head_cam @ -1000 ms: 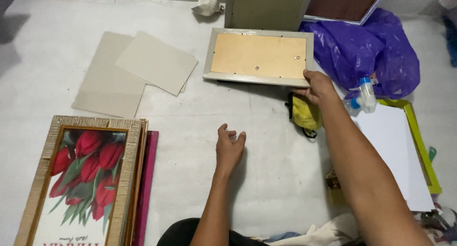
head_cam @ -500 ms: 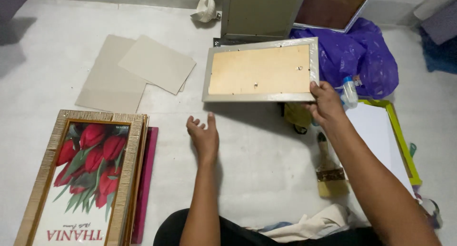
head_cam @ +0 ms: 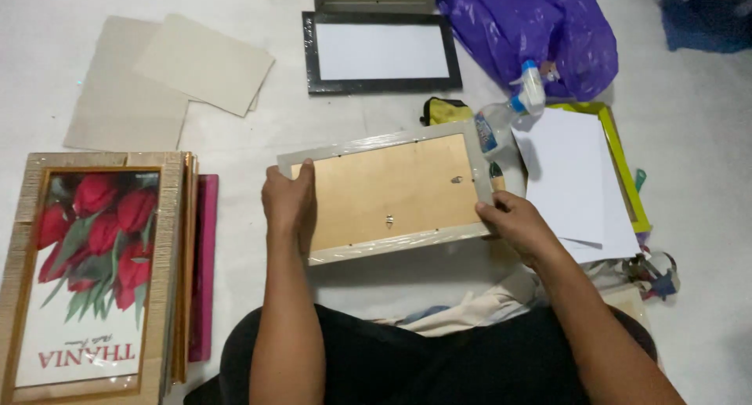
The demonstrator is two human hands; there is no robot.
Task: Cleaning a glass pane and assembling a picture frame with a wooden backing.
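Observation:
I hold a pale picture frame [head_cam: 392, 189] face down over my lap, its brown backing board up and clear plastic wrap around it. My left hand [head_cam: 288, 203] grips its left edge, fingers laid on the backing. My right hand [head_cam: 517, 223] grips the lower right corner. Two small metal clips show on the backing board.
A stack of frames with a red tulip print [head_cam: 90, 272] lies at left. Cardboard sheets [head_cam: 168, 76] sit at far left, a dark frame with a white insert [head_cam: 381, 52] at the top. A spray bottle [head_cam: 509, 111], purple bag [head_cam: 540, 29], white sheets on a yellow-green frame [head_cam: 623, 170] lie at right.
The pale frame has been pulled from the floor farther away toward my lap. My left hand rose from the floor and took its left edge. A dark frame is now visible behind.

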